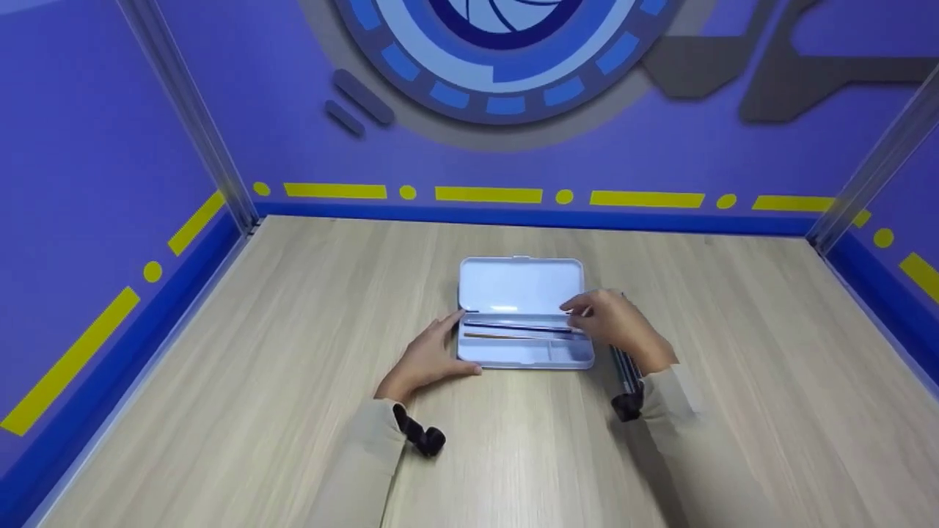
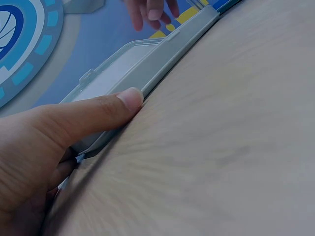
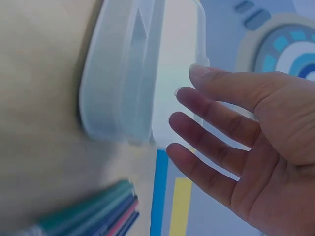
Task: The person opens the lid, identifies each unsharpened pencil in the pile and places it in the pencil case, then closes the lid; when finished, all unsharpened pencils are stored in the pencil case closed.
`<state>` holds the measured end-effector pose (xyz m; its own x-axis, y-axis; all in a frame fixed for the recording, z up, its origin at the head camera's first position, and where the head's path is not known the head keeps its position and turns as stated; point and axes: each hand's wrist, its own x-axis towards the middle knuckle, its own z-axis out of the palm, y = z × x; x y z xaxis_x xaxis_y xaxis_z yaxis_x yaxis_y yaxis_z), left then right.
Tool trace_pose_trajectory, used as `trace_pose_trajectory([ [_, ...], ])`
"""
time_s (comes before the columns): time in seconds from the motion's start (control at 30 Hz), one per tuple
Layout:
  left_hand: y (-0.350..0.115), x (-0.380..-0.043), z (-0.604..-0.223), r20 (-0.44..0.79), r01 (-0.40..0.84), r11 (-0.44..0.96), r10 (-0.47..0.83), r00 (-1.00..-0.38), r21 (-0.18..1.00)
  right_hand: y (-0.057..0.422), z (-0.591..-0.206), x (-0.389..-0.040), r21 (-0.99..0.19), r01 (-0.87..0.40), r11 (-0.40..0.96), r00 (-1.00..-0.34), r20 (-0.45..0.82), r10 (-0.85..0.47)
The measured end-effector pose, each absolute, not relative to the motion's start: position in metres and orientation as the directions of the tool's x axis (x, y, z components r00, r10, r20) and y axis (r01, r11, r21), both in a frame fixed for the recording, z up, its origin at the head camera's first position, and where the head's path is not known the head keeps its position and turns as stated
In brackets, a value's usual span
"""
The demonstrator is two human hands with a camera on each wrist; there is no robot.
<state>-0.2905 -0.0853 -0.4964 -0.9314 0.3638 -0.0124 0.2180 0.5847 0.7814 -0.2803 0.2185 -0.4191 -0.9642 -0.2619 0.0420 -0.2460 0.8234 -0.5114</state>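
Observation:
A white pencil case [image 1: 506, 356] lies on the table with its lid [image 1: 521, 282] folded back. Inside it are a dark blue pencil [image 1: 513, 327] and a thin orange-brown one [image 1: 499, 336]. My left hand [image 1: 429, 356] holds the case by its left end. In the left wrist view the thumb [image 2: 106, 112] presses the front wall, the other fingers partly hidden behind the end. Over the right end, close to the hinge, hovers my right hand [image 1: 612, 319]. In the right wrist view its fingers [image 3: 209, 152] are loosely bent, with nothing between them.
Several coloured pencils [image 3: 98, 211] lie side by side on the table right of the case, partly under the right wrist in the head view. A purple-blue wall [image 1: 469, 165] with yellow marks rises behind the table's back edge, with side walls left and right.

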Motion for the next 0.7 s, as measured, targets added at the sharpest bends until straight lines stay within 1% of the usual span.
trace_pose_trajectory([
  [0.17,-0.085,-0.291,-0.497,-0.005,0.228,0.583,0.369,-0.929,0.780,0.248,-0.422,-0.275,-0.543,-0.253,0.801,-0.965,0.090,-0.245],
  [0.27,-0.086,-0.290,-0.497,-0.004,0.229,0.584,0.370,-0.929,0.779,0.263,-0.425,-0.271,-0.564,-0.231,0.793,-0.972,0.095,-0.215],
  [0.5,-0.086,-0.290,-0.495,-0.002,0.234,0.585,0.374,-0.928,0.776,0.289,-0.430,-0.264,-0.604,-0.134,0.786,-0.987,0.012,-0.160],
  [0.7,-0.087,-0.289,-0.495,-0.004,0.233,0.592,0.370,-0.929,0.771,0.303,-0.435,-0.259,-0.591,-0.083,0.802,-0.988,-0.054,-0.143],
])
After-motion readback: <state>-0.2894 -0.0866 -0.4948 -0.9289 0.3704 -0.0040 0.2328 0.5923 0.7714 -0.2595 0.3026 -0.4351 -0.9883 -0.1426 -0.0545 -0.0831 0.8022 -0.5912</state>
